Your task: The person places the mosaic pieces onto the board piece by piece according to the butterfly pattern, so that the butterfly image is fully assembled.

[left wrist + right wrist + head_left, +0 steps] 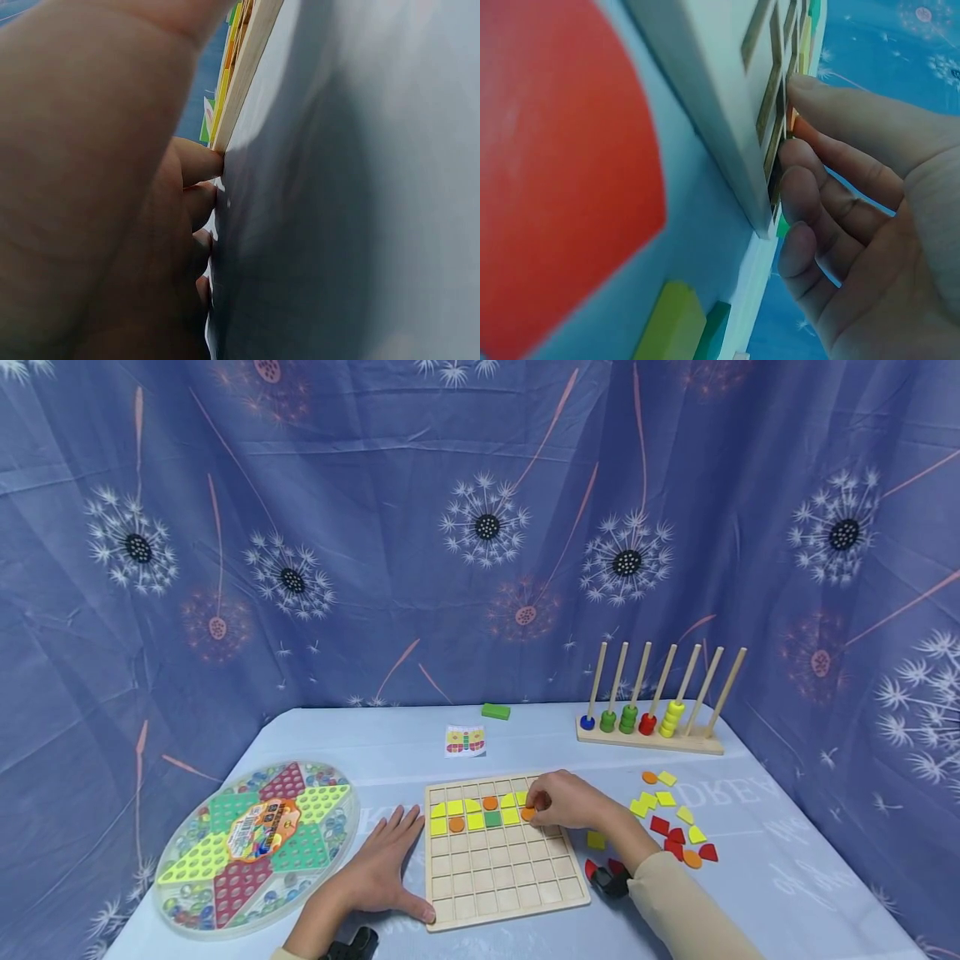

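Note:
A wooden grid board [504, 882] lies flat on the table. Its upper rows hold yellow pieces [475, 821], orange discs [457, 824] and a green square [492, 818]. Over the board's upper right cells, my right hand [572, 802] pinches an orange disc [528, 814] between thumb and forefinger; the right wrist view shows only a sliver of its orange edge [793, 118]. My left hand [378, 867] rests with spread fingers on the table left of the board. Its thumb touches the board's lower left corner.
Loose yellow, red and orange pieces [692, 859] lie right of the board. Behind it are a small pattern card [465, 741] and a green block [496, 711]. A peg stand with beads [649, 737] stands back right; a round Chinese checkers board [255, 847] lies left.

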A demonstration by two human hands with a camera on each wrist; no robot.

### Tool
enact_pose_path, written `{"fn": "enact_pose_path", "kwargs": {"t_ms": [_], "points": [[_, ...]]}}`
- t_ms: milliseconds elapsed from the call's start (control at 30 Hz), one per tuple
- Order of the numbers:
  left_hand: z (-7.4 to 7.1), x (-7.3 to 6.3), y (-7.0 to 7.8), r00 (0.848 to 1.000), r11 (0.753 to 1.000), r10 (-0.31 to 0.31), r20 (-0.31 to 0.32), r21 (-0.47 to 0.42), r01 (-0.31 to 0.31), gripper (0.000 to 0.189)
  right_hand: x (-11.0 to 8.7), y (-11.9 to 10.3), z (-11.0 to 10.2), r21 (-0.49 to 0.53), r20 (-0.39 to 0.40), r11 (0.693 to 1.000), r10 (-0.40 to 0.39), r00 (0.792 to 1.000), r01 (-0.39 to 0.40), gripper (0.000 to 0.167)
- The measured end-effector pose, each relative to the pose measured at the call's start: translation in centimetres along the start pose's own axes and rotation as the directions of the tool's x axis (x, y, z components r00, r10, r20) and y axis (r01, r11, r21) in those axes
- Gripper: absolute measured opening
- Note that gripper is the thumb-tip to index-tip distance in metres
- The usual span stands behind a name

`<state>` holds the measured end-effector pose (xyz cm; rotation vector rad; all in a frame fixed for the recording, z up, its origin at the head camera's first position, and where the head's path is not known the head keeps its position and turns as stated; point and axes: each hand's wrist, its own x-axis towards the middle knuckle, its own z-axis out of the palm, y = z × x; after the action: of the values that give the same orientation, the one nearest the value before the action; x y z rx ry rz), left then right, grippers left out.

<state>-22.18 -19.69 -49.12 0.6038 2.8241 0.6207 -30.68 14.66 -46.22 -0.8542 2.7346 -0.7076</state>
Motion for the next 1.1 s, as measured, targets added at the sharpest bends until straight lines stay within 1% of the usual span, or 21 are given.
{"fn": "enact_pose_path", "kwargs": {"t_ms": [167,300,433,567,700,800,900,1000,1100], "points": [[0.0,0.1,0.0,1.0,1.0,-0.007,0.004,0.009,0.007,0.14,-0.7,0.7,-0.7,0.073,0.002,0.997,0.006,1.0,-0.006,0.008],[0.0,0.2,0.0,1.0,1.0,-0.02,0.003,0.012,0.02,0.141,-1.6,1.9,-1.4,0.091,-0.02,0.996,0.015,1.0,-0.013,0.006],[0.1,0.2,0.1,1.0,1.0,-0.027,0.003,0.009,0.027,0.141,-2.6,3.5,-2.1,0.108,-0.039,0.993,0.061,0.997,-0.056,0.009],[0.2,0.1,0.1,1.0,1.0,-0.027,-0.002,0.011,0.027,0.141,-3.8,4.9,-2.9,0.118,-0.059,0.986,0.124,0.991,-0.116,0.01],[0.2,0.1,0.1,1.0,1.0,-0.029,-0.001,0.005,0.029,0.141,-5.1,5.6,-3.6,0.124,-0.075,0.981,0.159,0.984,-0.149,0.01],[0.1,0.1,0.1,0.999,0.999,-0.034,0.003,0.003,0.034,0.141,-5.9,5.7,-3.8,0.131,-0.052,0.982,0.147,0.988,-0.139,0.009],[0.0,0.1,0.0,0.999,0.999,-0.034,0.002,0.01,0.034,0.141,-6.6,5.7,-3.6,0.155,0.005,0.98,0.123,0.992,-0.122,0.009],[0.0,0.1,0.1,1.0,1.0,-0.028,0.001,0.005,0.028,0.141,-7.1,5.6,-3.2,0.184,0.056,0.977,0.097,0.994,-0.105,0.011],[0.1,0.1,0.1,1.0,1.0,-0.025,0.0,0.002,0.025,0.141,-7.4,5.4,-2.9,0.186,0.096,0.976,0.095,0.991,-0.112,0.016]]}}
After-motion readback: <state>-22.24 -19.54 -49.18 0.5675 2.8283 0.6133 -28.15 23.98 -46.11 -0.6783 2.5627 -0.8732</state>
